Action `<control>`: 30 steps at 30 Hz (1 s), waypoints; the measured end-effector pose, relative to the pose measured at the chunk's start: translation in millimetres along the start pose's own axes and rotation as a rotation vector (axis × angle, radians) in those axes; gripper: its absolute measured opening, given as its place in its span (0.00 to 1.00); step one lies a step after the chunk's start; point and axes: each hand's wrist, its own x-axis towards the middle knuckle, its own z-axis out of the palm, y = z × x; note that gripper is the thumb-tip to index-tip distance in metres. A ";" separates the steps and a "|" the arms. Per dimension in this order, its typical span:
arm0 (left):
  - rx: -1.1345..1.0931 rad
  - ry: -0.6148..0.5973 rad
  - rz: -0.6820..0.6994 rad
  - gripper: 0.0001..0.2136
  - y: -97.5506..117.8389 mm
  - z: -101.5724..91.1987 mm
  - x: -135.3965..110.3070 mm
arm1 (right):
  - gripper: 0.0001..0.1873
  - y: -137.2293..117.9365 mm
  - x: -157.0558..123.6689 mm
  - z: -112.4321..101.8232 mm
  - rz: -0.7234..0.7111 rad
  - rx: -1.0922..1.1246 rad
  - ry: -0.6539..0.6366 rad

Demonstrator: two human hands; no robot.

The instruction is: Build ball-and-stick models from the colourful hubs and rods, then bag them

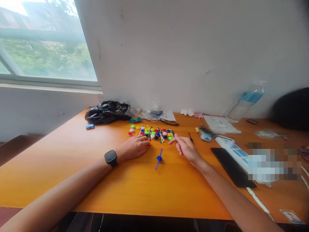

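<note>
A small blue spinner [159, 159], with a round middle and a thin rod showing above and below it, stands on the table between my hands; neither hand touches it. My left hand [137, 146], with a black watch on the wrist, lies palm down to its left, fingers loosely bent and holding nothing that I can see. To the right, my right hand [186, 147] is raised with its fingers apart and nothing in them. Just beyond both hands lie several coloured discs [164, 133] and thin coloured sticks [160, 135], partly hidden by the fingers.
A black plastic bag [108, 112] lies at the back left, near a small blue packet [90, 126]. On the right are a black phone [231, 167], a white power strip [231, 149] and a tilted water bottle [247, 101]. Papers [220, 124] lie along the wall.
</note>
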 end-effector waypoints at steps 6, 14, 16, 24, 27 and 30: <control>-0.035 0.018 0.003 0.12 -1.6 0.3 -0.7 | 0.20 4.6 -4.3 11.2 -0.270 -0.224 -0.064; -0.033 0.277 -0.167 0.08 -13.7 -3.4 -3.4 | 0.31 3.4 -16.7 17.4 -0.530 -0.408 -0.306; -0.040 0.334 -0.243 0.08 -21.8 -3.8 -5.5 | 0.34 5.1 -16.8 17.0 -0.539 -0.417 -0.349; -0.119 0.417 -0.545 0.11 -55.6 4.9 -17.8 | 0.38 7.9 -15.0 16.0 -0.541 -0.416 -0.399; -0.178 0.371 -0.621 0.12 -63.4 12.4 -21.4 | 0.39 7.7 -14.9 15.2 -0.539 -0.417 -0.400; -0.195 0.287 -0.635 0.15 -66.8 19.3 -23.6 | 0.41 8.0 -15.0 14.8 -0.529 -0.430 -0.398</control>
